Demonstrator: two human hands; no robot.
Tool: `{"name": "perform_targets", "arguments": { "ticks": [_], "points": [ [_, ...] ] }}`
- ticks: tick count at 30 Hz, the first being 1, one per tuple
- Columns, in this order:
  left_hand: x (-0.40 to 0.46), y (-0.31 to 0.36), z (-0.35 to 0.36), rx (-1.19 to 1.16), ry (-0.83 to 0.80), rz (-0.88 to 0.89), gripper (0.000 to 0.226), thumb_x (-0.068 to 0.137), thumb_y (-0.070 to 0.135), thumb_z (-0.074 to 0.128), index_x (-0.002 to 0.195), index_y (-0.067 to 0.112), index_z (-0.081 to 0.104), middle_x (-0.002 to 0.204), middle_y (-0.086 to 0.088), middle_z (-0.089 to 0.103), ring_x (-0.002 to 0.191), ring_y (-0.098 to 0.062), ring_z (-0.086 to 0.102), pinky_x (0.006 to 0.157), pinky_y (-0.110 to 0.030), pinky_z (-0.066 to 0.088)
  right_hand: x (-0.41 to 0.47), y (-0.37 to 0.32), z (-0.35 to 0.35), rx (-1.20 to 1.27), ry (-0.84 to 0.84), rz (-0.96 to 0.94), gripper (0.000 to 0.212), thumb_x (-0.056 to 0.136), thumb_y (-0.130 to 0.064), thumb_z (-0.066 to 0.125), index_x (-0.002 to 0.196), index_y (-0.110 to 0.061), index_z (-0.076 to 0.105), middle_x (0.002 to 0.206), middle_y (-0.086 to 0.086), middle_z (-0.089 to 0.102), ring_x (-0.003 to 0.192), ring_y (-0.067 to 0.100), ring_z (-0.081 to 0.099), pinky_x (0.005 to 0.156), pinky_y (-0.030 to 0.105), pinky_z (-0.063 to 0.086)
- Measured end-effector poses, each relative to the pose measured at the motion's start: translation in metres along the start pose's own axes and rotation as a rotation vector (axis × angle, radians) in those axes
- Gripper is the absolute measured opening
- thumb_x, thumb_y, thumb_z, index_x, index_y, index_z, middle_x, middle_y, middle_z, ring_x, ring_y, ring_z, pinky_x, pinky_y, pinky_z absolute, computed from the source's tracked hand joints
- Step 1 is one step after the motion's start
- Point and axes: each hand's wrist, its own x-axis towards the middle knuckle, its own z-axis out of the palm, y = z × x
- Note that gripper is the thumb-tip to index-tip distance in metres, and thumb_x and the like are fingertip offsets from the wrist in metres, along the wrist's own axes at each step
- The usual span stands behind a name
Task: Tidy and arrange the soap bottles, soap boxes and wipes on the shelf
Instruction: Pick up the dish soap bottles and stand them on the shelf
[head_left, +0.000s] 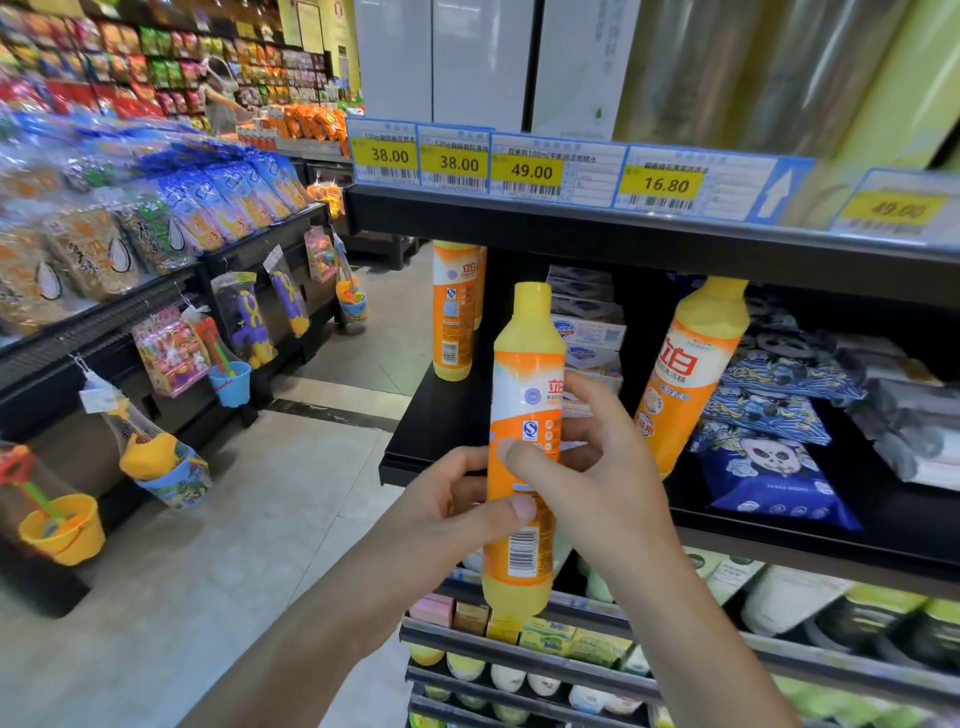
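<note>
Both hands' grip (511, 483) around soap bottle (524, 415)

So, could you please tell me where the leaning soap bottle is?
Right of centre, the leaning soap bottle stands on the shelf between soap boxes and wipes.

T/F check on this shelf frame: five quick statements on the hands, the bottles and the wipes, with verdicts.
1. Both hands hold one orange soap bottle. True: left hand and right hand both grip it.
2. The held bottle lies flat on the shelf. False: it is upright, in front of the shelf edge.
3. Another orange bottle stands at the shelf's left end. True.
4. The blue wipes packs sit left of the soap boxes. False: they lie to the right.
5. The leaning bottle near the wipes has no cap. False: it has a yellow cap.
</note>
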Motion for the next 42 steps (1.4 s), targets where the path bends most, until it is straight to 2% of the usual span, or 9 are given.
{"name": "perform_targets", "arguments": {
  "ticks": [8,19,23,28,30,34,36,38,42],
  "points": [
    [0.003,-0.001,-0.005,0.063,0.020,0.077,0.058,0.082,0.034,0.082,0.135,0.035,0.060,0.122,0.009,0.076,0.115,-0.010,0.072,0.096,-0.033,0.057,-0.003,0.004,-0.007,0.083,-0.053,-0.049,0.064,0.082,-0.021,0.084,0.128,-0.056,0.057,0.111,-0.015,0.074,0.102,0.007,0.073,0.088,0.042,0.062],
    [0.005,-0.002,0.003,0.130,0.069,0.171,0.068,0.075,0.033,0.084,0.137,0.036,0.056,0.124,0.012,0.074,0.117,-0.012,0.071,0.102,-0.042,0.057,-0.008,0.011,-0.011,0.199,-0.177,-0.116,0.064,0.086,0.005,0.075,0.135,-0.033,0.060,0.110,-0.006,0.079,0.104,0.018,0.075,0.092,0.040,0.063],
    [0.005,-0.002,0.005,0.125,0.070,0.169,0.067,0.074,0.034,0.083,0.135,0.034,0.057,0.120,0.011,0.076,0.113,-0.011,0.072,0.099,-0.040,0.058,-0.008,0.014,-0.011,0.247,-0.198,-0.128,0.061,0.079,-0.007,0.072,0.135,-0.031,0.060,0.111,-0.002,0.079,0.104,0.020,0.075,0.091,0.037,0.062],
    [0.005,-0.003,0.013,0.133,0.123,0.166,0.050,0.083,0.026,0.080,0.129,0.036,0.062,0.111,0.015,0.079,0.105,-0.005,0.075,0.084,-0.024,0.060,-0.007,0.018,-0.015,0.140,-0.230,-0.074,0.058,0.092,-0.015,0.077,0.141,-0.041,0.057,0.119,-0.012,0.076,0.113,0.013,0.071,0.099,0.045,0.058],
    [0.006,-0.008,0.016,0.115,0.192,0.142,0.049,0.081,0.028,0.081,0.126,0.037,0.062,0.107,0.017,0.079,0.100,-0.003,0.075,0.080,-0.023,0.059,-0.006,0.021,-0.023,0.002,-0.163,-0.122,0.050,0.090,-0.035,0.078,0.137,-0.044,0.061,0.123,-0.022,0.072,0.114,0.005,0.069,0.096,0.038,0.057],
    [0.013,-0.017,0.018,0.075,0.305,0.075,0.048,0.083,0.021,0.085,0.119,0.042,0.060,0.102,0.025,0.075,0.093,0.002,0.073,0.079,-0.032,0.057,-0.006,0.025,-0.048,-0.035,0.376,-0.247,0.014,0.089,-0.034,0.077,0.099,-0.034,0.067,0.089,-0.013,0.068,0.077,0.010,0.062,0.069,0.028,0.052],
    [0.017,-0.016,0.019,0.059,0.319,0.072,0.046,0.084,0.018,0.084,0.116,0.042,0.061,0.101,0.022,0.077,0.093,-0.001,0.074,0.082,-0.035,0.057,0.003,0.030,-0.061,-0.150,0.596,-0.270,0.028,0.088,-0.037,0.078,0.104,-0.033,0.056,0.100,-0.016,0.057,0.088,0.011,0.057,0.076,0.031,0.048],
    [0.018,-0.013,0.019,0.045,0.313,0.078,0.043,0.085,0.015,0.082,0.115,0.038,0.064,0.102,0.017,0.078,0.093,-0.003,0.075,0.082,-0.036,0.056,0.015,0.036,-0.069,-0.253,0.676,-0.242,0.053,0.086,-0.039,0.080,0.128,-0.027,0.050,0.121,-0.011,0.046,0.115,0.015,0.051,0.094,0.035,0.048],
    [0.023,-0.008,0.022,0.046,0.290,0.078,0.048,0.076,0.027,0.083,0.118,0.039,0.064,0.105,0.016,0.078,0.097,-0.006,0.075,0.083,-0.038,0.058,0.043,0.040,-0.076,-0.279,0.576,-0.125,0.092,0.084,-0.042,0.082,0.157,-0.020,0.030,0.149,0.004,0.042,0.142,0.022,0.038,0.113,0.034,0.036]
  ]
}}
